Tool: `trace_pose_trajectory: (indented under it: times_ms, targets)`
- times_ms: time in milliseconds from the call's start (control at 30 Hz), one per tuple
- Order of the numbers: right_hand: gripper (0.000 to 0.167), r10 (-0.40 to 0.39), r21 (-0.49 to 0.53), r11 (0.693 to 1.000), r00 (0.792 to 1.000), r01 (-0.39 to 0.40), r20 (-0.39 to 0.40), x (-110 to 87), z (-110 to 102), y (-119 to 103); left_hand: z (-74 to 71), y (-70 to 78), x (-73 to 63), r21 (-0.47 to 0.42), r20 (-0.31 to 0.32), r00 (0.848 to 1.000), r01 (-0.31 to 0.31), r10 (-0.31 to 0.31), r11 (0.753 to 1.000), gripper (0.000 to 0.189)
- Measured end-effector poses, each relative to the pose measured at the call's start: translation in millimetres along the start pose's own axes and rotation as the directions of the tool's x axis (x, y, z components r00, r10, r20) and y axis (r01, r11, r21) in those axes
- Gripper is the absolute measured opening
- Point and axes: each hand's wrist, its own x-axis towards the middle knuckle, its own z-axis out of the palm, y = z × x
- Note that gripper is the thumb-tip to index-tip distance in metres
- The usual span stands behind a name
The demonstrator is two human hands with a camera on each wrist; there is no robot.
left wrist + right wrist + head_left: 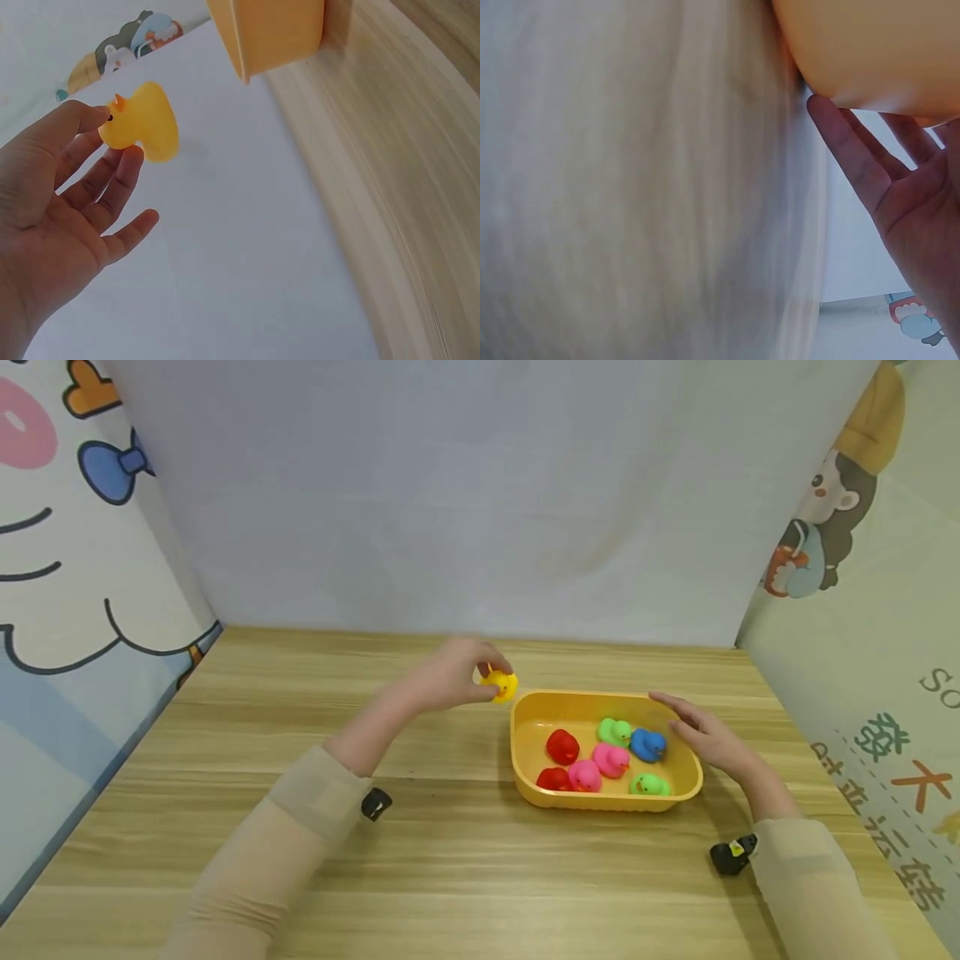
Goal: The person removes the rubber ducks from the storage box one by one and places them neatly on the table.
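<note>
L hand (453,677) pinches yellow duck (506,685) btwn thumb & fingers, just beside L end of yellow tub (600,801). R hand (708,739), fingers extended & apart, touches tub's R end. Inside: 7 toys (611,760), 2 red, 2 pink, 2 green, 1 blue.

We've got the head cam furthest back, looking forward and down over the counter (442,877). Left wrist cam (377,803) faces the left hand (64,217) up close, right wrist cam (733,855) the right hand (922,206); both catch part of the tub (279,34).
</note>
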Motion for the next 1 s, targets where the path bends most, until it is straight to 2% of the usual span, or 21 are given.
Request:
trace_pose_trajectory:
  times_ms: [200,467,800,1000]
  targets:
    - [0.045,0.001,0.004,1.0,1.0,-0.001,-0.002,0.6,0,1,-13.4,-12.4,0.1,-0.01,-0.027,0.999,0.025,-0.025,1.0,0.025]
    - [0.046,-0.002,-0.009,1.0,1.0,0.002,0.013,1.3,0,-1,-22.5,-31.4,1.0,-0.013,-0.012,0.997,0.073,-0.074,0.997,0.028]
    - [0.046,-0.019,-0.031,0.999,1.0,0.02,0.002,3.0,1,0,-20.9,-53.9,2.6,-0.019,-0.013,0.994,0.108,-0.108,0.994,0.029]
    - [0.046,-0.023,-0.029,0.999,1.0,0.023,-0.009,1.2,0,0,-18.6,-62.0,7.4,-0.027,-0.032,0.991,0.131,-0.132,0.991,0.029]
